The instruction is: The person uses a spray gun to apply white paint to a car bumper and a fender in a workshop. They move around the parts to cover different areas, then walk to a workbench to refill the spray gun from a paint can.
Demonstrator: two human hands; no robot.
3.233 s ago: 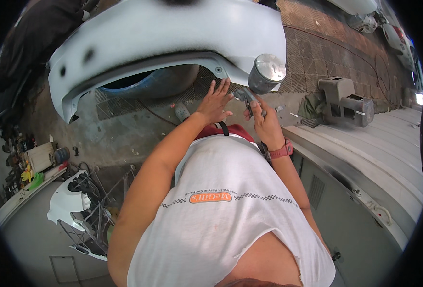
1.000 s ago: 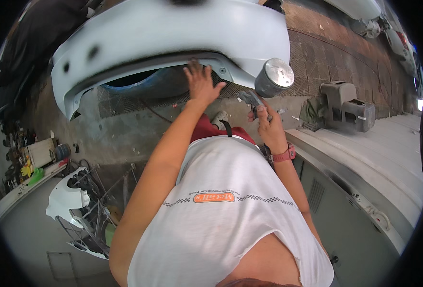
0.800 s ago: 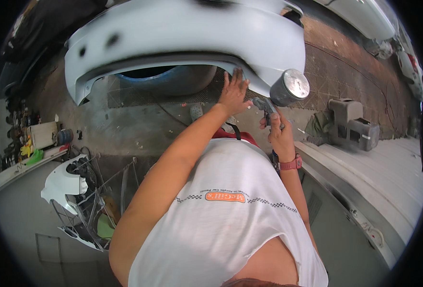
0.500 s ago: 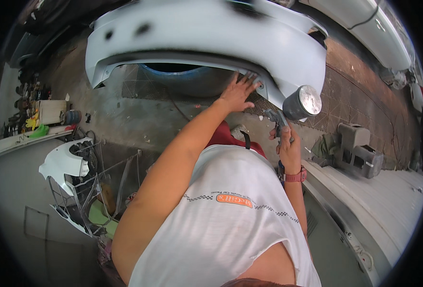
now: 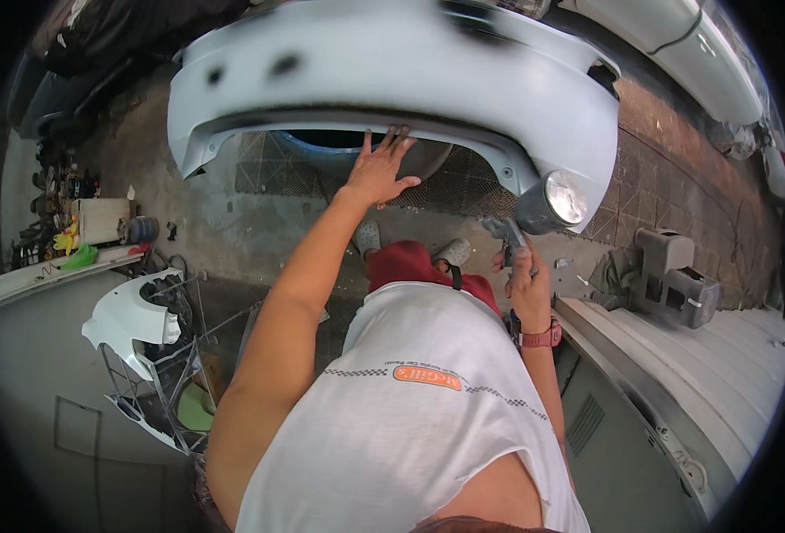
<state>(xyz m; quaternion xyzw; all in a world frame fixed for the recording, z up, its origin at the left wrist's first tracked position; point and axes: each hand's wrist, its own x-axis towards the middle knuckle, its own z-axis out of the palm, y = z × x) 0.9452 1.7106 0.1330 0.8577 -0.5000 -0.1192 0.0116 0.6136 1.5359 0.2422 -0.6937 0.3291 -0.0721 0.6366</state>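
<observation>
two bare hands show in the head view, one at work on each side of the body. the left hand (image 5: 377,176) is flat and empty, fingers spread, its tips at the lower edge of the white bumper (image 5: 392,75); they look to be touching, though the pressure cannot be told. splaying them probably spreads the contact so no single fingertip bears hard on the finish.

the right hand (image 5: 528,282) is wrapped around the handle of a grey spray gun (image 5: 511,240), below the bumper's right end in the picture. a metal cup (image 5: 549,202) with a round silver top seems fixed to the gun; it is tilted, and it overlaps the bumper's corner from this angle, so contact there cannot be judged. a closed grip makes sense, since the cup looks top-heavy.

the bumper spans the upper part of the view, dark patches on its face. a blue-rimmed drum (image 5: 319,153) sits beneath it, perhaps as a prop to raise it to working height.
</observation>
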